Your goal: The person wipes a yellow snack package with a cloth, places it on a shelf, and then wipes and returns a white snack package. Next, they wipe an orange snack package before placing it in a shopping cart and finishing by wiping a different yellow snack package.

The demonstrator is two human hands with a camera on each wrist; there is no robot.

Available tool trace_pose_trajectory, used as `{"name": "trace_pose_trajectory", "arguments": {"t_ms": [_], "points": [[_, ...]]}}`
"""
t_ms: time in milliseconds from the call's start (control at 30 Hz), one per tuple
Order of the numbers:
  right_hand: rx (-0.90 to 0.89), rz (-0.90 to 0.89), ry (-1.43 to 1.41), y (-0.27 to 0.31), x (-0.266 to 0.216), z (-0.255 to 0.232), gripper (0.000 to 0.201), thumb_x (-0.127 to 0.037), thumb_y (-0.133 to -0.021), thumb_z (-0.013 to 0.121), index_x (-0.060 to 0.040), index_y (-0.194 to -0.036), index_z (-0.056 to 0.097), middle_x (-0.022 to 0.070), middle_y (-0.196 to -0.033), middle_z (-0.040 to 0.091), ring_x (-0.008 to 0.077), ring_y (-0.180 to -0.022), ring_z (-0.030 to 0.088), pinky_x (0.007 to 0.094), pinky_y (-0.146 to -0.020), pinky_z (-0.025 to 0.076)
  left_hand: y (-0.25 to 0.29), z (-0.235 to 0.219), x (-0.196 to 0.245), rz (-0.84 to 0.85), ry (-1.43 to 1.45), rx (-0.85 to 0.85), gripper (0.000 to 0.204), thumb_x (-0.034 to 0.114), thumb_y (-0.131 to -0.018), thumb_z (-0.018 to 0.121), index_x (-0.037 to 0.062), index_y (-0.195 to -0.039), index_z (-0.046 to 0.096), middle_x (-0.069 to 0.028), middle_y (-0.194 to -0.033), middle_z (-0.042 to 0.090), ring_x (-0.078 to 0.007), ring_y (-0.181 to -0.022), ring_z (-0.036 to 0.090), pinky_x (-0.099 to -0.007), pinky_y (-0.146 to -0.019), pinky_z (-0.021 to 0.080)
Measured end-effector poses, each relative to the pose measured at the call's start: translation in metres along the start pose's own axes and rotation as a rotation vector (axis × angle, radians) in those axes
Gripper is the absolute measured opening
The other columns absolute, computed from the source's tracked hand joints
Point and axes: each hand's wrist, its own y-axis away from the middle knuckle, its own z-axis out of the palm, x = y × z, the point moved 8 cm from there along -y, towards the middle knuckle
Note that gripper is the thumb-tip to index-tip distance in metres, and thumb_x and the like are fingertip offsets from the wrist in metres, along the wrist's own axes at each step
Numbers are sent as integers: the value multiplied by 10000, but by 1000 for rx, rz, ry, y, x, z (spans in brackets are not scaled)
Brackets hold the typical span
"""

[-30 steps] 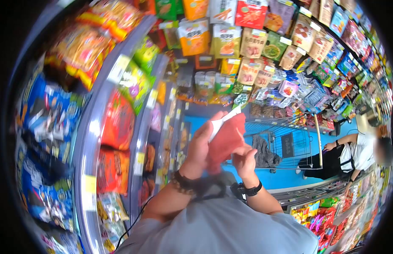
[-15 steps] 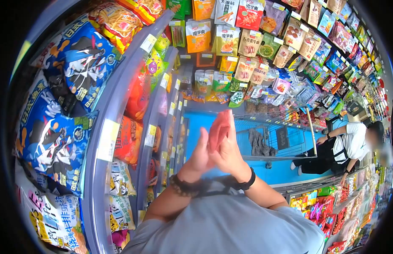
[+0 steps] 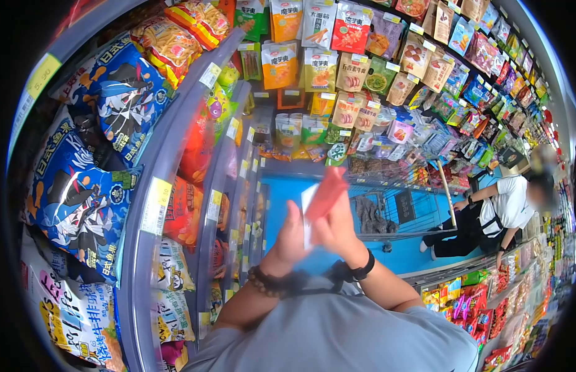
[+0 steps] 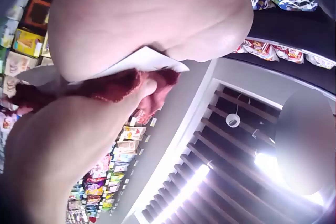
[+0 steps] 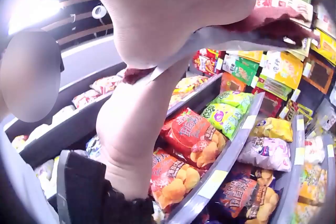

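Observation:
A red cloth and a thin white sheet stand upright between the two hands. On the left side, my left hand has its palm turned inward, against the white sheet. My right hand lies along the red cloth with fingers extended upward. In the left wrist view, the right hand's thumb rests on the red cloth, and the white sheet lies beside the left palm. From the right wrist, the sheet shows under the right palm; some fingertips are hidden.
Shelves of snack bags run close along the left. Hanging packets fill the rack ahead. A wire cart holding a dark grey bag stands beyond the hands. A person in white is at the right.
The hands came together, pressing the cloth between the palms, then parted slightly at the top. The white sheet shows again beside the cloth. The view has shifted a little against the shelves.

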Motion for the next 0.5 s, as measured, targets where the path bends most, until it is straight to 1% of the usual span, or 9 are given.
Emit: {"name": "trace_pose_trajectory", "arguments": {"t_ms": [33, 67, 100, 167, 267, 367, 400, 467, 500], "points": [[-42, -122, 173, 6, -3, 5, 615, -365, -929, 645, 26, -1398, 570, 381, -1637, 328, 559, -1505, 366, 582, -1240, 318, 1, -2, -6, -13, -23, 56, 986, 767, -1068, 166, 17, -1707, 184, -140, -1748, 294, -278, -1598, 324, -446, -1300, 266], [-84, -109, 111, 11, 3, 7, 632, -349, -886, 672, 24, -1389, 586, 404, -1665, 242, 600, -1524, 292, 611, -1258, 270, 5, -17, -21, -27, 35, 171, 948, 755, -1074, 170, 51, -1708, 205, -127, -1743, 306, -282, -1585, 354, -450, -1289, 304], [-125, -94, 49, 12, 4, 8, 650, -332, -844, 699, 22, -1381, 603, 427, -1694, 157, 641, -1544, 217, 641, -1276, 222, 0, -11, -19, -5, -8, 135, 962, 767, -1065, 177, 53, -1709, 199, -125, -1743, 306, -282, -1582, 357, -451, -1287, 307], [-168, -108, 91, 10, 1, -1, 667, -341, -847, 695, 18, -1402, 602, 416, -1696, 157, 634, -1545, 218, 635, -1279, 218, -15, 2, -13, 38, -95, 56, 991, 792, -1047, 193, 57, -1712, 188, -123, -1742, 307, -282, -1578, 363, -453, -1283, 314], [-119, -31, 243, 11, 18, -26, 798, -382, -844, 710, 23, -1503, 513, 387, -1705, 181, 569, -1579, 224, 578, -1292, 225, -25, 15, -34, -35, -49, -5, 1050, 829, -1014, 242, 52, -1717, 168, -116, -1742, 306, -270, -1570, 369, -449, -1281, 308], [97, 218, -197, 21, 66, -58, 943, -549, -918, 681, 35, -1593, 376, 338, -1699, 239, 494, -1587, 263, 522, -1290, 243, -33, 26, -72, -176, -112, -148, 1101, 856, -983, 272, 49, -1722, 148, -112, -1751, 287, -251, -1586, 337, -436, -1287, 287], [122, 165, -219, 25, 82, -68, 1048, -727, -974, 558, 47, -1626, 284, 288, -1675, 313, 437, -1562, 328, 493, -1269, 274, -37, 30, -84, -147, -91, -180, 992, 730, -1067, 407, 26, -1718, 154, -117, -1759, 265, -243, -1595, 314, -423, -1293, 260], [115, 271, -297, 36, 109, -92, 1051, -778, -989, 477, 42, -1622, 300, 268, -1656, 352, 426, -1542, 358, 488, -1260, 286, -58, 61, -85, -126, -490, -193, 857, 554, -1119, 464, 8, -1713, 175, -122, -1756, 269, -240, -1591, 313, -413, -1293, 252], [126, 289, -274, 41, 121, -104, 1038, -777, -999, 459, 40, -1621, 306, 261, -1648, 371, 413, -1533, 376, 478, -1254, 294, -68, 75, -88, -114, -690, -203, 795, 467, -1145, 493, 0, -1710, 186, -124, -1754, 271, -239, -1589, 313, -408, -1293, 248]]}}
